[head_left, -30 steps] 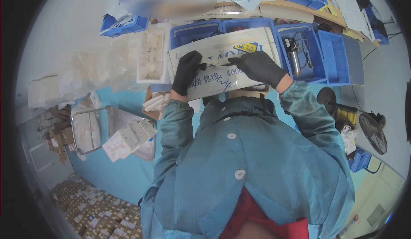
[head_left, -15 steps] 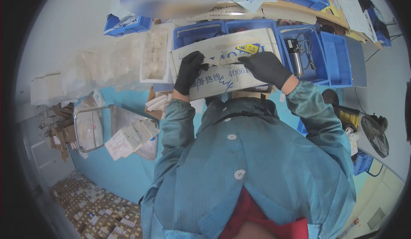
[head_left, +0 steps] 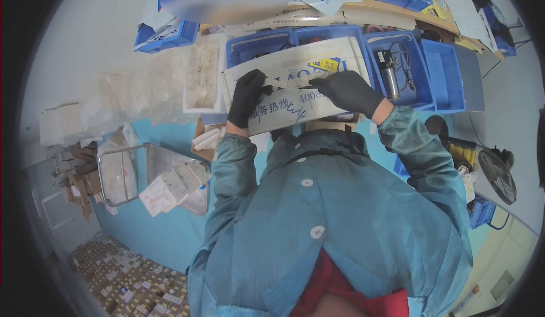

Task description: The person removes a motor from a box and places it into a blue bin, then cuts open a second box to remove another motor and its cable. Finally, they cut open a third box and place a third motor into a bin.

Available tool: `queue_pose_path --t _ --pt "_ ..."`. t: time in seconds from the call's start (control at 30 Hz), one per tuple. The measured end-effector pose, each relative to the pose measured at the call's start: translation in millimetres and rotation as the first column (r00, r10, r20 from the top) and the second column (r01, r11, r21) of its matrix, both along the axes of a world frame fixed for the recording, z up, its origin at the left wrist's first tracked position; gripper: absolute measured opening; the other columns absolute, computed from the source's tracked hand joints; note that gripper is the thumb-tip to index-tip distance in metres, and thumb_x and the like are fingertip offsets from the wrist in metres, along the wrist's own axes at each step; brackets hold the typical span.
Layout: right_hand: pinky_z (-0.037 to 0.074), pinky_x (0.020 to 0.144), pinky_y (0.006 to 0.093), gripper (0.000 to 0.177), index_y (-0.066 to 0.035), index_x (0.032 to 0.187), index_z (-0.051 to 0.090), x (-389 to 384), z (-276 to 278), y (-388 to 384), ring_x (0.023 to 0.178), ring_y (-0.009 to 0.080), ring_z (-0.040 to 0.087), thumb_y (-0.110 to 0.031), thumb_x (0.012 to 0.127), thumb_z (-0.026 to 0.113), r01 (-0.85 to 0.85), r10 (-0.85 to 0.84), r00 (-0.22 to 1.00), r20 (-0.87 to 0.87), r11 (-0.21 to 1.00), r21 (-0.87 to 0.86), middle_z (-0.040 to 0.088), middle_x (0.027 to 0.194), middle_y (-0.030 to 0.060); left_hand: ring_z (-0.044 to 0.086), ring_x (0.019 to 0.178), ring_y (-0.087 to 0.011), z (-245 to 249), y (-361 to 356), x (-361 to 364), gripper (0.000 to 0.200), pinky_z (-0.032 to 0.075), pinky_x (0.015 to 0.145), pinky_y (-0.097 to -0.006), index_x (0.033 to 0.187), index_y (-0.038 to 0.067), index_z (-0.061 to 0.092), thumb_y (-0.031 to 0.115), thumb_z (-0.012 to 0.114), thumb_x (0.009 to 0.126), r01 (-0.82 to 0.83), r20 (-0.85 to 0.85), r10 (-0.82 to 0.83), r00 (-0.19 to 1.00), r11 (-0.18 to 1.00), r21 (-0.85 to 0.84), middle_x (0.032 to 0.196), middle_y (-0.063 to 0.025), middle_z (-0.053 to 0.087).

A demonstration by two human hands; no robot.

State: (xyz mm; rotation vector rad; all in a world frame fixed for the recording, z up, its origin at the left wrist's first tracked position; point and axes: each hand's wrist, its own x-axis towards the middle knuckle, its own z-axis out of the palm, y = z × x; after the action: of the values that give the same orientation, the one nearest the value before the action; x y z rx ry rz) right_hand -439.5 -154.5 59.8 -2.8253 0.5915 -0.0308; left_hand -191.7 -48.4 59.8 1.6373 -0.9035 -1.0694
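A white carton (head_left: 318, 108) with blue lettering and a yellow label (head_left: 325, 64) lies tilted in front of my body. Over its upper face a thin pale strip (head_left: 288, 83), perhaps tape or paper, runs between my two black-gloved hands. My left hand (head_left: 245, 98) is closed in a pinch on the strip's left end, near the carton's left edge. The fingers of my right hand (head_left: 349, 93) pinch the other end, above the printed digits. Something small and dark shows by the right fingertips; I cannot make out what it is.
Behind the carton stand blue bins (head_left: 444, 77); one holds a metal cylinder (head_left: 389, 76) with a cable. A white foam box (head_left: 202, 84) is at the left. A metal-framed cart (head_left: 122, 152) carries white boxes (head_left: 170, 187). A black fan (head_left: 497, 176) stands at the right.
My right hand has shifted slightly left, and the view has moved a little. Both hands keep their pinch on the pale strip.
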Motion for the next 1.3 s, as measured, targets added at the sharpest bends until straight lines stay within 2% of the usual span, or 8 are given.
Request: queue_pose_path --t 0.1,0.2,0.4,0.5,0.6,0.8,1.2,1.3 --pt "0.052 0.055 0.041 0.033 -0.015 0.128 0.064 4 0 -1 0.065 0.0341 0.067 -0.012 0.096 0.057 -0.006 0.007 1.0 -0.029 0.999 0.033 0.073 0.095 0.013 0.066 0.089 -0.0327 1 0 0 0.016 0.054 0.074 -0.0372 0.084 0.016 0.068 0.027 0.057 0.088 -0.041 -0.004 0.041 0.999 0.998 0.042 0.109 -0.0137 0.071" --pt "0.052 0.054 0.0405 0.035 -0.016 0.13 0.062 6 3 -1 0.066 0.0336 0.067 -0.013 0.096 0.054 -0.004 0.008 0.996 -0.085 0.999 0.044 0.073 0.1 0.0129 0.067 0.091 -0.032 -5 0 3 0.027 0.056 0.078 -0.0363 0.101 0.013 0.071 0.033 0.056 0.092 0.017 0.026 -0.017 1.0 1.0 0.005 0.114 -0.0143 0.07" --pt "0.059 0.065 0.0421 0.037 -0.013 0.132 0.059 8 12 3 0.083 0.0377 0.07 -0.016 0.094 0.059 0.026 -0.027 0.983 -0.183 1.0 -0.007 0.069 0.114 0.0175 0.067 0.092 -0.0317 -7 1 2 0.025 0.056 0.076 -0.0355 0.095 0.014 0.071 0.032 0.054 0.091 0.004 0.034 -0.004 0.999 1.0 0.003 0.112 -0.0137 0.07" --pt "0.059 0.06 0.0439 0.035 -0.009 0.125 0.061 2 11 0 0.073 0.0367 0.07 -0.015 0.091 0.065 -0.028 0.02 0.999 -0.05 0.989 -0.148 0.071 0.095 0.0174 0.067 0.089 -0.0313 -7 0 3 0.025 0.055 0.076 -0.0363 0.096 0.015 0.071 0.032 0.054 0.09 0.012 0.043 -0.012 0.999 1.0 -0.014 0.112 -0.0133 0.071" --pt "0.061 0.065 0.0444 0.035 -0.007 0.124 0.062 -5 16 -3 0.074 0.0351 0.072 -0.013 0.09 0.066 -0.049 0.038 0.997 -0.068 0.985 -0.167 0.072 0.098 0.0178 0.068 0.083 -0.0288 -6 -1 1 0.027 0.056 0.074 -0.0349 0.091 0.012 0.071 0.033 0.055 0.091 -0.024 -0.014 0.024 1.0 1.0 -0.006 0.101 -0.0135 0.072" --pt "0.052 0.049 0.0402 0.033 -0.011 0.125 0.06 -19 18 -12 0.057 0.0285 0.063 -0.017 0.093 0.06 -0.056 0.027 0.987 -0.156 0.982 -0.181 0.067 0.079 0.0124 0.066 0.097 -0.034 -8 1 3 0.023 0.055 0.081 -0.0387 0.101 0.016 0.07 0.032 0.058 0.089 0.007 -0.023 -0.008 1.0 0.999 -0.033 0.116 -0.0134 0.069" --pt "0.051 0.049 0.038 0.035 -0.011 0.128 0.06 -36 22 -20 0.057 0.0275 0.063 -0.021 0.095 0.061 -0.069 0.029 0.984 -0.175 0.972 -0.224 0.068 0.077 0.0121 0.069 0.088 -0.0283 -7 1 4 0.027 0.058 0.078 -0.0326 0.098 0.011 0.068 0.034 0.055 0.092 -0.022 0.006 0.023 1.0 0.999 -0.03 0.11 -0.0141 0.07" --pt "0.048 0.055 0.0372 0.034 -0.019 0.132 0.061 -37 37 -28 0.067 0.0253 0.063 -0.021 0.101 0.047 -0.008 -0.006 0.959 -0.285 0.999 -0.048 0.066 0.081 0.0072 0.067 0.089 -0.0287 -7 0 7 0.023 0.056 0.078 -0.0348 0.096 0.014 0.07 0.032 0.057 0.09 0.041 0.054 -0.041 0.998 0.999 0.006 0.108 -0.0116 0.071"
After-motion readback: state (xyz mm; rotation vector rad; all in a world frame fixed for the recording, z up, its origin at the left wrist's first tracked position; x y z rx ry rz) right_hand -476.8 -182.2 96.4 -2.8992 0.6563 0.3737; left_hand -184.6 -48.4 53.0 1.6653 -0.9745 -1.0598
